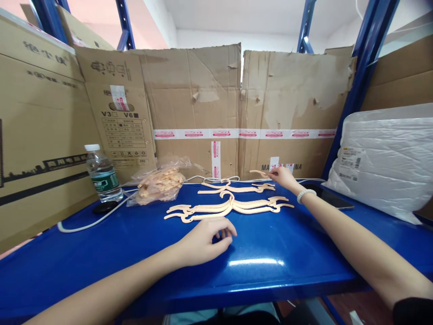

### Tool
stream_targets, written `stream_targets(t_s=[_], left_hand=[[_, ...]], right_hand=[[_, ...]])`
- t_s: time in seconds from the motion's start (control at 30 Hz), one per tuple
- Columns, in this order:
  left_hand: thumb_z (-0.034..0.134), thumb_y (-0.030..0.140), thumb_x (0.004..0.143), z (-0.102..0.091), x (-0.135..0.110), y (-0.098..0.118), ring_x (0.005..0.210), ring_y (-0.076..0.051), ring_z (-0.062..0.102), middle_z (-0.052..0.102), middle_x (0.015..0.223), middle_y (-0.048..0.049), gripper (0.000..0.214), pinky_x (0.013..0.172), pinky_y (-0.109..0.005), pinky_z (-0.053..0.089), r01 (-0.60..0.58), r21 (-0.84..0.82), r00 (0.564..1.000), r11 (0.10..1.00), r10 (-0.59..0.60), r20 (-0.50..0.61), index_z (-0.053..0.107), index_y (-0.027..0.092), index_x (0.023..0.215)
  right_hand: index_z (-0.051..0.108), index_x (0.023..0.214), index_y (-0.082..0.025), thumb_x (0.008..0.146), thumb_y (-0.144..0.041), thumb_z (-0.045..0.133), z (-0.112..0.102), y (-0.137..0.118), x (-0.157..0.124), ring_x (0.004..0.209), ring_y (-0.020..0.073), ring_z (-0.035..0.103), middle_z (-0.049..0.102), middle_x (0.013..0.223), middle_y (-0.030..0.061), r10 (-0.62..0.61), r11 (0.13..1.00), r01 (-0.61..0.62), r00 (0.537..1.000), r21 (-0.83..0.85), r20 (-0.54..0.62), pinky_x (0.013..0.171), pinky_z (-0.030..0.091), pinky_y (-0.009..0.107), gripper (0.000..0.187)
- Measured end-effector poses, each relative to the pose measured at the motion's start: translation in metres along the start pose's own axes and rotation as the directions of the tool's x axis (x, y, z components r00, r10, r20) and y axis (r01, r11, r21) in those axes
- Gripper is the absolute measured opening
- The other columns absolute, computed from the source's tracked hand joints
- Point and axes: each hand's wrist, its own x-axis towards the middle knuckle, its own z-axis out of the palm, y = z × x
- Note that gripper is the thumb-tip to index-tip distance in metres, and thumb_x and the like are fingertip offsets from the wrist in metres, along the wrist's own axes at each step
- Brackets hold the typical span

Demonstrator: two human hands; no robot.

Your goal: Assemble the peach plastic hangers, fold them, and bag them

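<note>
My right hand (283,177), with a beaded bracelet at the wrist, reaches to the back right. Its fingers pinch a thin peach-coloured hanger arm (257,172), raised just above the table. Close to the front edge, my left hand (211,239) hovers or rests with loosely curled fingers, thumb apart, holding nothing. Just beyond it lie peach-coloured plastic clothes hangers (209,208), hooks together in the middle and arms spread to both sides. Further back is another peach hanger (216,186), its right arm near my right hand. To the left sits a clear plastic bag (161,183) of similar peach pieces.
A water bottle (104,178) stands at the left, by a white cable (91,225) and a small black object (104,207). A dark phone-like slab (333,198) and a white wrapped package (382,162) are right. Cardboard (192,108) walls the blue table (135,253).
</note>
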Motion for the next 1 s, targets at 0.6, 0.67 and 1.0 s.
stream_targets(t_s=[0.6,0.67,1.0], left_hand=[[0.068,0.047,0.075,-0.013,0.012,-0.021,0.062,-0.011,0.059,0.059,0.075,0.0008,0.034,0.056,-0.021,0.046,0.099,-0.735,0.780,0.671,-0.511,-0.361,0.053,0.016,0.080],[0.067,0.049,0.075,-0.016,0.013,-0.026,0.057,-0.010,0.058,0.060,0.075,0.0013,0.036,0.053,-0.022,0.045,0.064,-0.715,0.752,0.696,-0.505,-0.423,0.050,0.017,0.079],[0.061,0.041,0.082,-0.037,0.020,-0.036,0.045,-0.009,0.056,0.064,0.062,0.0019,0.029,0.048,-0.020,0.042,0.044,-0.797,0.610,0.603,-0.647,-0.457,0.041,0.019,0.082]], right_hand=[[0.063,0.079,-0.013,0.079,-0.048,0.065,0.039,-0.162,-0.091,0.062,0.0141,0.067,0.069,0.071,0.0054,-0.487,0.549,0.022,0.821,0.836,0.298,0.062,0.057,0.028,0.035],[0.064,0.083,-0.013,0.085,-0.044,0.060,0.044,-0.145,-0.077,0.070,0.0161,0.068,0.071,0.078,0.0078,-0.461,0.651,0.149,0.856,0.744,0.233,0.068,0.056,0.030,0.031],[0.069,0.097,-0.012,0.084,-0.015,0.060,0.051,-0.055,-0.027,0.095,0.0267,0.061,0.069,0.097,0.0156,-0.466,0.866,0.488,0.866,-0.105,0.183,0.085,0.046,0.035,0.016]])
